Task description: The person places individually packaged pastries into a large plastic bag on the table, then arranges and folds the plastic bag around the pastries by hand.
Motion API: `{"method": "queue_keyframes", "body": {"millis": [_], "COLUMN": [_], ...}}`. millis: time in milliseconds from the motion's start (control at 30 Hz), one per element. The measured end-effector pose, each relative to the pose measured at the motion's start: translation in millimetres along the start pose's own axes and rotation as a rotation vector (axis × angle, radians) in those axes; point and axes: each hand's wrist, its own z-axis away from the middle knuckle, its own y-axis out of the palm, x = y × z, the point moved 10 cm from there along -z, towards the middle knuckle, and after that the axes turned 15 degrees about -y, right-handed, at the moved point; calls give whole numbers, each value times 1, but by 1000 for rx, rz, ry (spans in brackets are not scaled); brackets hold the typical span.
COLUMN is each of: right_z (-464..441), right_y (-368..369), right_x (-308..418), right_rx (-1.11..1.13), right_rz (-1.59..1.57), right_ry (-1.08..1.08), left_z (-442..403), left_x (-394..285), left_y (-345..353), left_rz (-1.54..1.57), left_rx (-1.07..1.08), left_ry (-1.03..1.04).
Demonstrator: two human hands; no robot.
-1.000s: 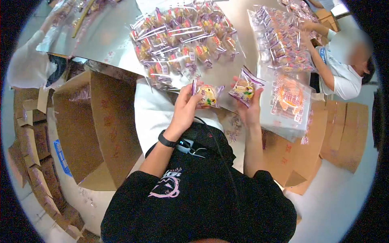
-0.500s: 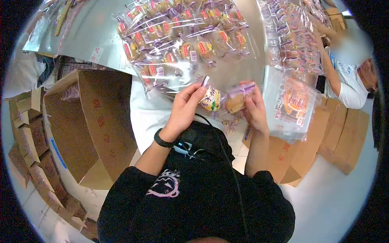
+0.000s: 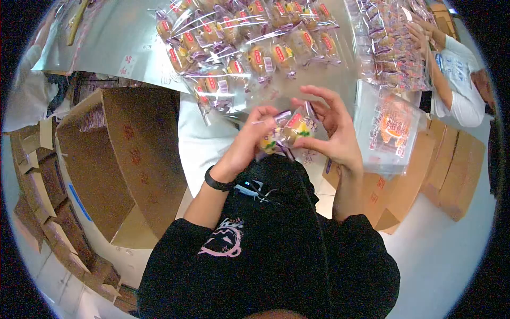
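The left hand (image 3: 252, 137) is closed on a small packet (image 3: 269, 140), thumb and fingers pinching its clear, purple-edged wrapper. A second packet (image 3: 302, 127) lies right up against the first, between the two hands, with a red label and yellow and green print. The right hand (image 3: 339, 132) is widely open around this second packet, fingers spread above it and thumb at its lower edge; whether it bears any of the weight I cannot tell. A dark band (image 3: 218, 181) circles the left wrist. Just beyond the hands, a big clear bag (image 3: 276, 53) full of like packets, in rows, lies on the metal table (image 3: 130, 40). To the right are printed flat bags (image 3: 392, 130), and behind them another filled bag (image 3: 390, 50), on which a co-worker's hand (image 3: 421, 36) rests. An open carton (image 3: 151, 159) stands below the table on the left, and another carton (image 3: 390, 194) on the right, under the flat bags.
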Motion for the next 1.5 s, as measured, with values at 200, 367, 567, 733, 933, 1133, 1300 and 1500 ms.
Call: {"method": "queue_keyframes", "body": {"millis": [200,367,567,733,933,1133,1300,1500], "right_z": [-13,-8,7,15,31,47,34,5], "right_y": [8,2,11,24,9,-44,-50,13], "right_x": [31,34,18,32,21,-17,-31,-12], "right_rx": [-56,6,104,84,-126,-370,-494,-176], "right_rz": [261,754,408,574,615,544,277,295], "right_ry": [-241,-169,-81,-162,-350,-265,-310,-685], "left_z": [6,4,10,10,-13,31,55,70], "left_x": [3,0,-2,-14,-5,-78,-93,-108], "left_y": [7,-2,6,17,36,41,44,53], "left_rz": [213,247,255,112,-32,-872,-1228,-1381], "left_rx": [84,82,126,-3,17,-484,-789,-931], "left_ry": [2,2,62,129,193,738,971,970]}}
